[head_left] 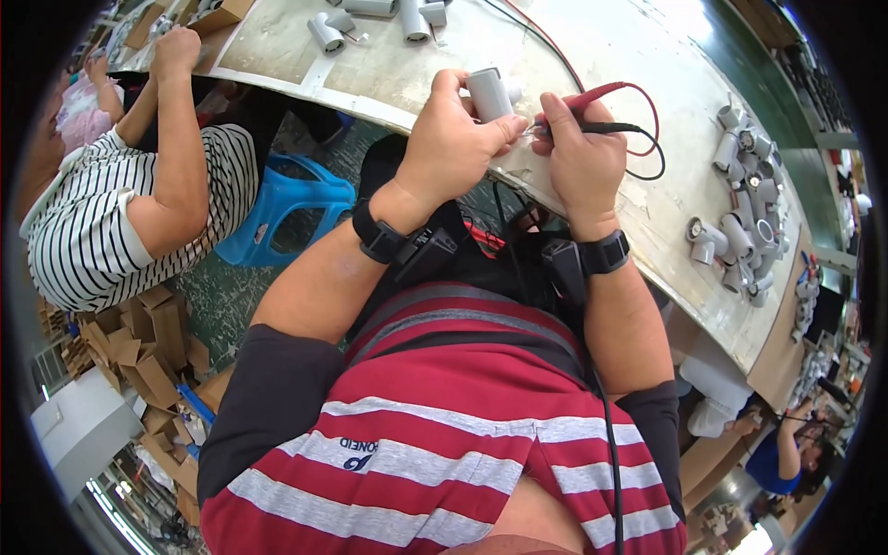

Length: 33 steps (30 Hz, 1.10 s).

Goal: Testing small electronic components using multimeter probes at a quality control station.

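My left hand [442, 148] is closed around a light grey, rounded plastic housing [487, 95], which looks like a small security camera body. Its thumb and fingertip also pinch something thin and pale in front of the housing, too small to make out. In my right hand [589, 173] are a red test probe [597, 93] and a black test probe [606, 128], gripped together with their tips pointing left to the pinched spot. Whether the tips touch it cannot be told. Both hands are above the near edge of the worktable [638, 199].
Several grey camera bodies [326, 33] lie at the table's far left, and a pile of similar ones [740, 236] covers its right side. Red and black leads [555, 44] run across the top. To my left are a seated co-worker [148, 199], a blue stool [287, 208] and cardboard boxes [153, 370].
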Available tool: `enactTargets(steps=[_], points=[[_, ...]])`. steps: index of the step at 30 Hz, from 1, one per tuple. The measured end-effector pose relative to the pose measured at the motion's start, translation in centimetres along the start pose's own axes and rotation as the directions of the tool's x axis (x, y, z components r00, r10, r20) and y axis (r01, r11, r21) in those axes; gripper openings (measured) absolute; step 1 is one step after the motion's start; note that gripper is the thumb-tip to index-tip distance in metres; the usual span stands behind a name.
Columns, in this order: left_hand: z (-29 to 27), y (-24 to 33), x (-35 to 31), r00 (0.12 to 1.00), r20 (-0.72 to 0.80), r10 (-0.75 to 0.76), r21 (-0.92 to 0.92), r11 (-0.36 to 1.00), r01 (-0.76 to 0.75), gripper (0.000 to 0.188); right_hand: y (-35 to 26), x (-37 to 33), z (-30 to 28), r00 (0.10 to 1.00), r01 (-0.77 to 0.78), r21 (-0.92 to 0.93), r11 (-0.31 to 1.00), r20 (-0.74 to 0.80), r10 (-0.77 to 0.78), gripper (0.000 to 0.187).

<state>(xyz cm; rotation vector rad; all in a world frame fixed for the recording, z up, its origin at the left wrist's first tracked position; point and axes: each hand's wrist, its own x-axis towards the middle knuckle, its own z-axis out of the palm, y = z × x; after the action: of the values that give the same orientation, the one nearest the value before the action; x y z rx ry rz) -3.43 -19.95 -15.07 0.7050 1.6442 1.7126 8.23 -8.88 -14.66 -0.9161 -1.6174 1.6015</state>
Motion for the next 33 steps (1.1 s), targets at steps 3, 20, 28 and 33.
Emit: enactTargets(steps=[3,20,28,33], points=[[-0.1,-0.2,0.2,1.000,-0.007,0.026,-0.019,0.999,-0.026,0.058,-0.1,0.2,0.4,1.000,-0.010,-0.006,1.000,-0.014,0.010,0.020],[0.9,2.6,-3.7,0.999,-0.017,0.041,-0.001,0.999,-0.042,0.053,-1.3,-3.3,-0.5,0.972,0.229,-0.160,0.960,-0.021,-0.235,0.019],[2.3,2.7,-1.9,1.000,0.008,-0.013,-0.031,0.999,0.014,0.053,-0.8,-1.2,-1.5,0.978,0.208,-0.106,0.972,-0.006,-0.210,0.017],[2.3,2.7,-0.5,0.998,0.047,-0.035,-0.108,0.993,0.039,0.054,-1.1,0.1,-1.5,0.946,0.320,-0.174,0.931,-0.001,-0.325,0.014]])
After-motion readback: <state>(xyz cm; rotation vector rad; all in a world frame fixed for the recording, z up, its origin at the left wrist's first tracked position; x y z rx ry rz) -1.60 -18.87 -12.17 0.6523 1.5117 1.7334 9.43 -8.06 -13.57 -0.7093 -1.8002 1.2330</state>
